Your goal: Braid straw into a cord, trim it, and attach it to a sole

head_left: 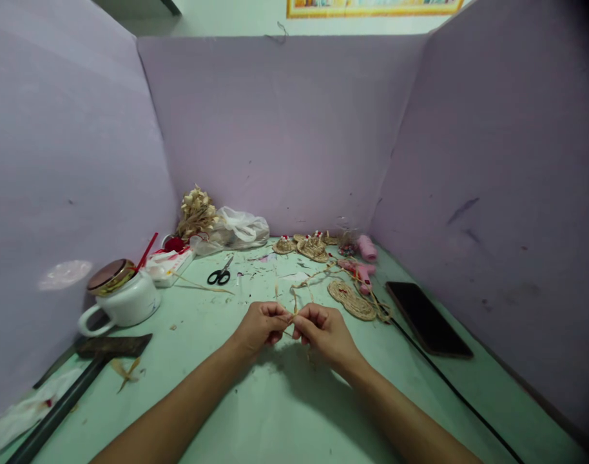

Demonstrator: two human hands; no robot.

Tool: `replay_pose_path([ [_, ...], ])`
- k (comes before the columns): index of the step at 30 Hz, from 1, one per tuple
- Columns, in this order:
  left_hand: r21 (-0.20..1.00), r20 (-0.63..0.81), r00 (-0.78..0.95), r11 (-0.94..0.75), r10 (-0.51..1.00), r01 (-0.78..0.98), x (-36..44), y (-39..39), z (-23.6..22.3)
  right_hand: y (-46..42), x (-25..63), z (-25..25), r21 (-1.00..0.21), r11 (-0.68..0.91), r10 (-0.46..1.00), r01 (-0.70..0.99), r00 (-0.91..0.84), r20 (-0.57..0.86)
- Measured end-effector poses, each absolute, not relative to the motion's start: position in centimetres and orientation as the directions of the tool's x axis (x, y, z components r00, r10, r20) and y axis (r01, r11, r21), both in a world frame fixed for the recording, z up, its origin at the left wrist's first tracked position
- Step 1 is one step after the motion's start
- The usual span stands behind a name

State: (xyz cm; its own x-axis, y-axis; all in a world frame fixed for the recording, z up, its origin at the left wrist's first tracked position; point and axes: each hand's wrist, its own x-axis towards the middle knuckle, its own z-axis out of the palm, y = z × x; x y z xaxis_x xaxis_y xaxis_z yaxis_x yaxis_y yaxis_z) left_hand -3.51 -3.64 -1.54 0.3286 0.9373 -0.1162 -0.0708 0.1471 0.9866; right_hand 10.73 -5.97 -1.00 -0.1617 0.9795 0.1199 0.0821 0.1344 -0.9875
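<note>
Because the straw strand (295, 303) is thin, the left hand (263, 327) and right hand (328, 331) pinch it close together, probably for control

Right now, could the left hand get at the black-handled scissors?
Probably yes: the scissors lie ahead and to the left of the left hand with nothing large between, though it would likely have to release the straw-coloured strand it pinches.

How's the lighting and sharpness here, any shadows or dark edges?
Head view: soft shadow on the table below the right hand; head view: upper right corner falls to black; head view: thin strand by the left hand is hard to trace.
</note>
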Motion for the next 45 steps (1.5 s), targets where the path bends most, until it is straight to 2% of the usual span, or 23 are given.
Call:
replay_pose_path([
  [5,0.994,-0.026,0.274,-0.005,0.961,0.112,-2.9,-4.5,-0.8,-5.6,10.5,-1.3,-0.999,0.051,0.999,0.015,-0.003,0.051],
  [8,0.96,0.087,0.224,-0.142,0.971,0.243,-2.9,-4.9,-0.5,-5.5,10.4,-1.3,-0.999,-0.007,0.999,-0.041,0.051,-0.009],
  [13,0.79,0.337,0.295,-0.438,0.894,0.428,-2.8,-5.8,-0.2,-5.4,10.4,-1.1,-0.988,-0.054,0.995,-0.144,0.07,-0.065],
  [16,0.696,0.406,0.35,-0.534,0.844,0.48,-2.9,-6.2,-0.1,-5.3,10.5,-1.2,-0.983,-0.066,0.996,-0.169,0.054,-0.076],
  [23,0.609,0.479,0.32,-0.572,0.817,0.549,-2.8,-6.2,-0.5,-5.3,10.4,-1.3,-0.982,-0.051,0.996,-0.182,0.059,-0.063],
  [31,0.676,0.498,0.276,-0.567,0.822,0.47,-2.9,-5.6,-0.7,-5.6,10.3,-1.2,-0.971,-0.081,0.996,-0.226,-0.041,-0.074],
  [39,0.776,0.414,0.131,-0.424,0.901,0.467,-2.9,-5.1,-1.2,-5.6,10.3,-1.2,-0.963,-0.11,0.988,-0.245,-0.136,-0.079],
  [45,0.805,0.373,0.192,-0.419,0.908,0.42,-2.9,-5.1,-0.7,-5.8,10.3,-0.7,-0.972,-0.143,0.989,-0.187,-0.064,-0.133],
])
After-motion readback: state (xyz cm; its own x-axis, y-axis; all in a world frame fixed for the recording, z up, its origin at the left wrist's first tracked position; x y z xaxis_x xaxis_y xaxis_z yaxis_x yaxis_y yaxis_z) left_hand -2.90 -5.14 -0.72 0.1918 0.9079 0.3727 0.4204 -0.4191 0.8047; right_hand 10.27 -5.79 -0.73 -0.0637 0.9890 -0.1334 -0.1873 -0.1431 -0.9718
